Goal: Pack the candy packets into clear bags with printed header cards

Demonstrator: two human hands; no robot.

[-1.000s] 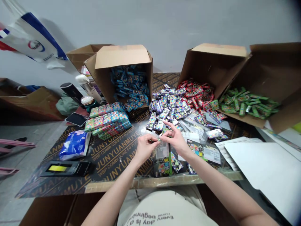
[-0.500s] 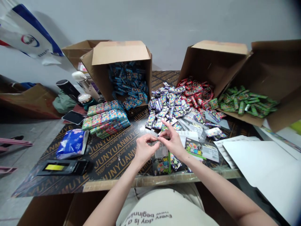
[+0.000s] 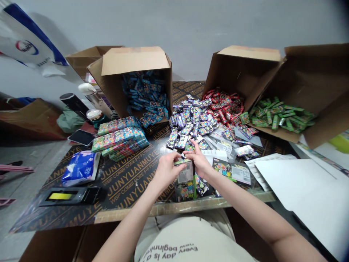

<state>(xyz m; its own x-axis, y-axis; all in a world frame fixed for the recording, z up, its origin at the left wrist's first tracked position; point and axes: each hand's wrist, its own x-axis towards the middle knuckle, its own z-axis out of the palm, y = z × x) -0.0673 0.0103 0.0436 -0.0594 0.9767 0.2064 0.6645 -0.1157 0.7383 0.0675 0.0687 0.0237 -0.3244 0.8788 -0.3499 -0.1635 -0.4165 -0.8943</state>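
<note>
Pinching the far end of a dark printed pack [image 3: 185, 183], the left hand [image 3: 167, 169] is sitting just beside the right hand [image 3: 201, 163], whose grip I cannot tell. Holding that end steady and easing the fingertips gently should be sparing its edge from creasing. The pack is occupying the near side of the desk [image 3: 117, 185], its long axis running near to far, colourful design toward the near end. Beyond, purple packets [image 3: 191, 117] are lying heaped.

plain grey wall [image 3: 196, 29], grey floor [image 3: 27, 185], dark printed tabletop [image 3: 120, 182]
</note>
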